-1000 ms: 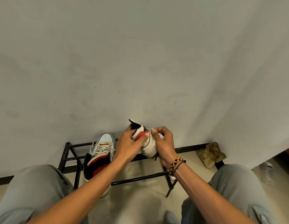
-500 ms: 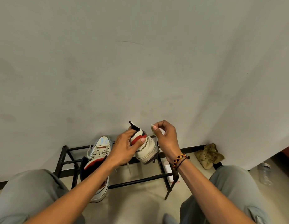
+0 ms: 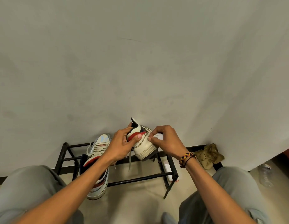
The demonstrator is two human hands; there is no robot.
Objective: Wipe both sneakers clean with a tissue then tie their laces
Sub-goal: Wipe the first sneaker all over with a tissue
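Grey wall is filling most of the view, with a black rack (image 3: 118, 183) standing at its foot. Nearest on the rack, one sneaker (image 3: 98, 160) is lying laced but untied, probably awaiting its turn. Above the rack's middle, the left hand (image 3: 122, 145) is gripping the other sneaker (image 3: 144, 147) by its collar, thumb on the red panel, likely steadying it for wiping. Its cream side is looking scuffed; a loose lace (image 3: 129, 160) is dangling toward the rack. The right hand (image 3: 167, 141) is pinching a white tissue (image 3: 158, 136) against the sneaker's side.
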